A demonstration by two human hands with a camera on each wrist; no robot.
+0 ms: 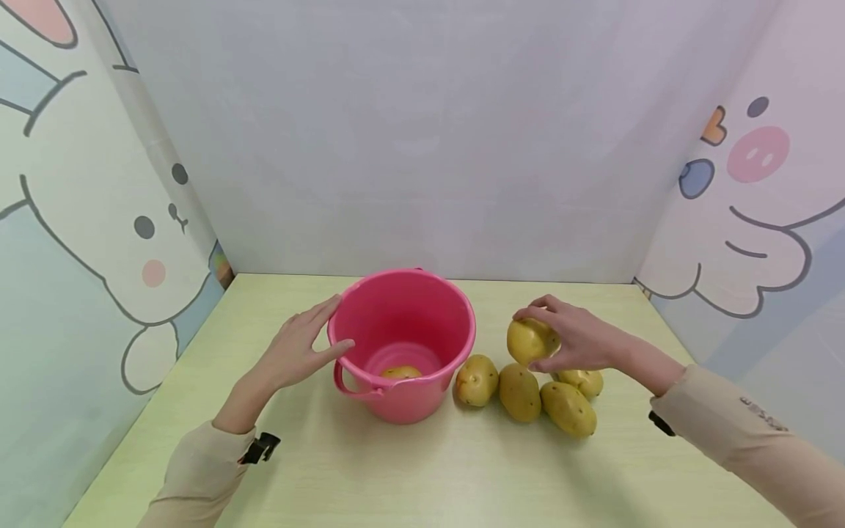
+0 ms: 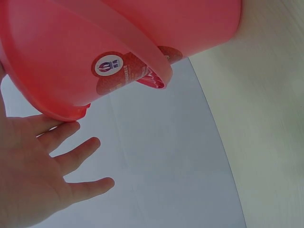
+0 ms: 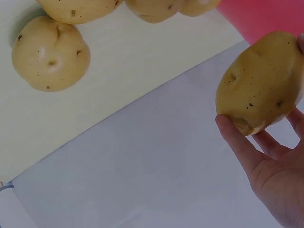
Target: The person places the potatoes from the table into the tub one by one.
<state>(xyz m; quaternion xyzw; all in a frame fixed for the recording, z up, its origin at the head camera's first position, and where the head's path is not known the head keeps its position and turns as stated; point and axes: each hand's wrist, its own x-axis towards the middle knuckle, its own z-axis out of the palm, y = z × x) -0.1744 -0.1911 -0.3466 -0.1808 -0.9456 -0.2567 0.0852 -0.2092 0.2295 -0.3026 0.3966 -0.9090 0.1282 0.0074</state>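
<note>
A pink bucket (image 1: pixel 403 334) stands on the pale green table (image 1: pixel 422 469) with one potato (image 1: pixel 401 372) lying in its bottom. My left hand (image 1: pixel 300 348) rests against the bucket's left rim with straight fingers; in the left wrist view the bucket (image 2: pixel 71 42) fills the top and the fingers (image 2: pixel 71 156) spread below it. My right hand (image 1: pixel 571 337) grips a yellow potato (image 1: pixel 529 341) lifted above the table, right of the bucket. The right wrist view shows that potato (image 3: pixel 261 80) held between thumb and fingers.
Several more potatoes lie on the table right of the bucket, among them one beside the bucket (image 1: pixel 477 380) and one further front (image 1: pixel 568 408). Cartoon-printed walls close the table in on the left, back and right.
</note>
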